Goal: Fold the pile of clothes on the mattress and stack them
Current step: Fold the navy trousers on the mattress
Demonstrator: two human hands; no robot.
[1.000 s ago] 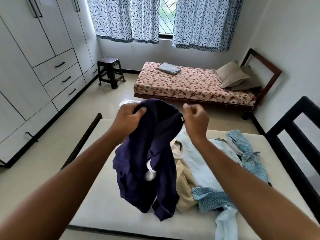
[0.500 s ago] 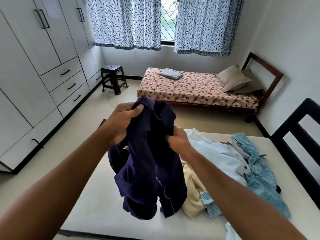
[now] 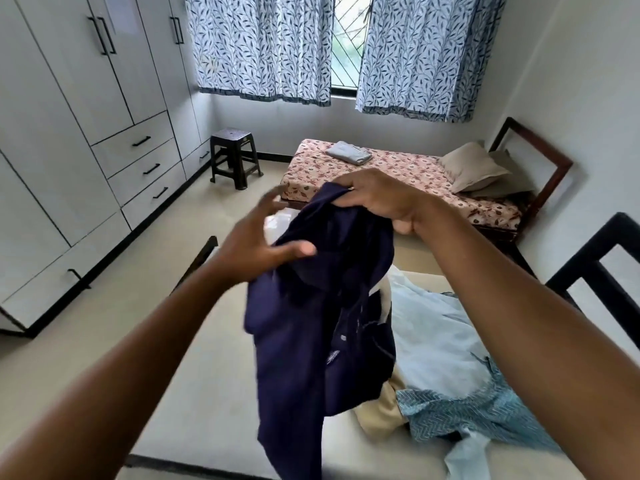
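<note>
The right hand [image 3: 377, 202] is clamped on the bunched top of a navy garment [image 3: 322, 323], which hangs crumpled above the mattress [image 3: 207, 393]. Its shape is hard to make out, and the frame cuts off its lower end. The left hand [image 3: 256, 247] is blurred, fingers spread apart beside the cloth; whether the thumb touches it I cannot tell. The garment hides part of the pile of clothes [image 3: 443, 358] lying on the mattress
</note>
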